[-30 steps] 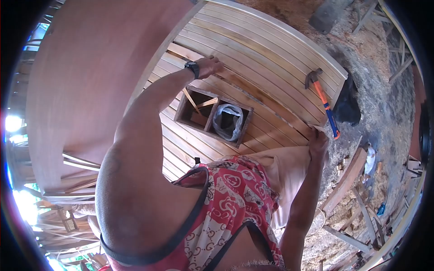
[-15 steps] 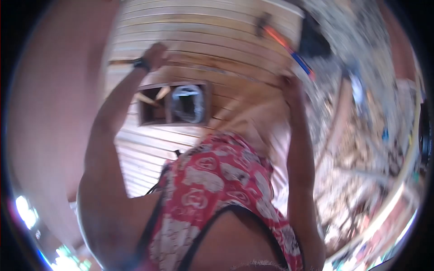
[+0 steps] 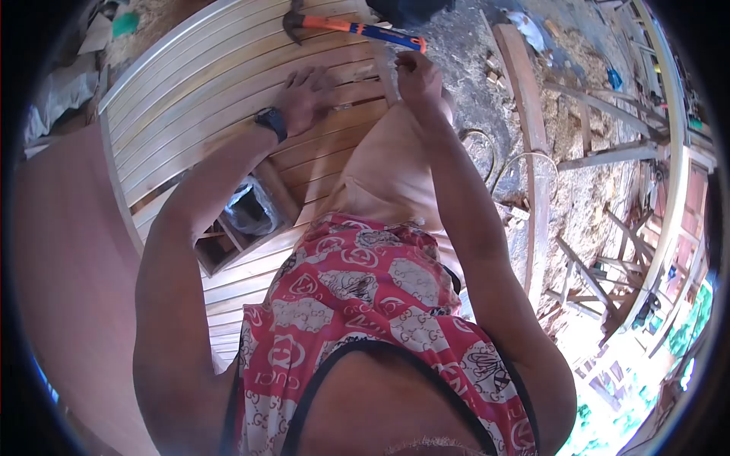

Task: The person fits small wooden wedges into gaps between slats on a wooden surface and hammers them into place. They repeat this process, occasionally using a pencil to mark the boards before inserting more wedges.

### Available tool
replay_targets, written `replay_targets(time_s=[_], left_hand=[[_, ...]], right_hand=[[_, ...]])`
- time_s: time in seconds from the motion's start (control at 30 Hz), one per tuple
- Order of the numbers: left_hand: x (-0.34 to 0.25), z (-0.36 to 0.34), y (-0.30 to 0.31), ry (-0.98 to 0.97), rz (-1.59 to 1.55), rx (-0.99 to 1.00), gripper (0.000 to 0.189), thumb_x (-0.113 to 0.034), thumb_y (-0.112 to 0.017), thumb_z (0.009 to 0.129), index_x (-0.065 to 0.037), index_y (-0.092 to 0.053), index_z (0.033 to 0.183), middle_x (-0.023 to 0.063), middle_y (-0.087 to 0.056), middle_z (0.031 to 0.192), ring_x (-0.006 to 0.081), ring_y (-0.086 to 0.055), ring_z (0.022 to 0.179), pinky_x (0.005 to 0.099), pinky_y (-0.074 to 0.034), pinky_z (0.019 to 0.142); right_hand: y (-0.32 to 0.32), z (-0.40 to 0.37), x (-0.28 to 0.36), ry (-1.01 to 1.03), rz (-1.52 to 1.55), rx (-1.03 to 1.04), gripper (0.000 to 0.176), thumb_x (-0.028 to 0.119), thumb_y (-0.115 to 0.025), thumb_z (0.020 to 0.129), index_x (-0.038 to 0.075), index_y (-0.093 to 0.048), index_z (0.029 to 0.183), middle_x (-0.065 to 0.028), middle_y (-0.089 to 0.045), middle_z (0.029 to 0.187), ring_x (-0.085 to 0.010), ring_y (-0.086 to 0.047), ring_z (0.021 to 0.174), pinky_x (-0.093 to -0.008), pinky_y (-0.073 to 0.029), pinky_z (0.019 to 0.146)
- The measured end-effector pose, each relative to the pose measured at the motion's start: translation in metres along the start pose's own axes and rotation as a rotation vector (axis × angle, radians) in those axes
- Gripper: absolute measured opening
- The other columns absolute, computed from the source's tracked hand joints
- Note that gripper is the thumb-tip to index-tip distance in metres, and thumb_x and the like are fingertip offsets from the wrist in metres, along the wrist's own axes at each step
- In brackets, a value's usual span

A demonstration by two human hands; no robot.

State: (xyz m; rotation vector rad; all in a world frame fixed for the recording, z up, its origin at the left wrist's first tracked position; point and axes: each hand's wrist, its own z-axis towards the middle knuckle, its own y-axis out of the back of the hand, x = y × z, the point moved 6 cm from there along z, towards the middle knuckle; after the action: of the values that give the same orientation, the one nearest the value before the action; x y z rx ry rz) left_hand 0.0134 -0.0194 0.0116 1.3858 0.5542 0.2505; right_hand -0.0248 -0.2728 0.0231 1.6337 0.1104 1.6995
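Sawdust and grit cover the ground [image 3: 601, 190], with rough timber offcuts [image 3: 532, 152] lying across it. A slatted panel [image 3: 190, 99] of pale, smooth, narrow boards with a curved rim lies ahead, beside a flat reddish plywood sheet [image 3: 61, 266]. A dark square wooden box [image 3: 228, 247] sits on the slats with a crumpled clear plastic bag [image 3: 255, 209] inside. A hammer [image 3: 350, 27] with a steel head and an orange and blue handle rests near the panel's far edge. The left hand [image 3: 304, 95], a black watch on its wrist, lies palm down on the slats with its fingers spread wide. The right hand [image 3: 418, 76] is at the panel's edge just below the hammer's handle, arm stretched out, fingers bunched closed. I cannot tell whether they pinch anything.
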Motion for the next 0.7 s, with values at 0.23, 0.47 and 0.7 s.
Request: replay_targets(time_s=[0.23, 0.47, 0.7], left_hand=[[0.004, 0.009, -0.011, 0.006, 0.097, 0.126, 0.057, -0.044, -0.061, 0.093, -0.030, -0.050, 0.147, 0.0123, -0.037, 0.157, 0.0416, -0.036, 0.142, 0.0664, -0.031, 0.110], [-0.001, 0.016, -0.002, 0.141, 0.059, 0.203, 0.050, -0.038, -0.065, 0.091, -0.025, -0.057, 0.139, 0.0121, -0.038, 0.156, 0.0410, -0.037, 0.142, 0.0595, -0.035, 0.111], [-0.005, 0.007, 0.045, 0.255, -0.239, 0.039, 0.038, -0.028, -0.071, 0.087, -0.009, -0.069, 0.120, 0.0180, -0.066, 0.125, 0.0370, -0.059, 0.122, 0.0481, -0.048, 0.101]], right_hand=[[-0.002, -0.001, -0.002, -0.007, 0.072, -0.001, 0.023, 0.010, -0.063, 0.081, 0.004, -0.074, 0.100, -0.0185, -0.074, 0.090, -0.0335, -0.074, 0.087, -0.0392, -0.058, 0.080], [-0.008, 0.003, 0.006, 0.026, 0.028, 0.028, 0.021, 0.009, -0.064, 0.081, 0.003, -0.074, 0.099, -0.0192, -0.074, 0.091, -0.0334, -0.074, 0.086, -0.0387, -0.058, 0.079], [-0.005, 0.002, 0.005, 0.031, 0.092, 0.051, 0.018, 0.008, -0.067, 0.082, 0.003, -0.074, 0.098, -0.0186, -0.074, 0.090, -0.0333, -0.074, 0.085, -0.0386, -0.058, 0.076]])
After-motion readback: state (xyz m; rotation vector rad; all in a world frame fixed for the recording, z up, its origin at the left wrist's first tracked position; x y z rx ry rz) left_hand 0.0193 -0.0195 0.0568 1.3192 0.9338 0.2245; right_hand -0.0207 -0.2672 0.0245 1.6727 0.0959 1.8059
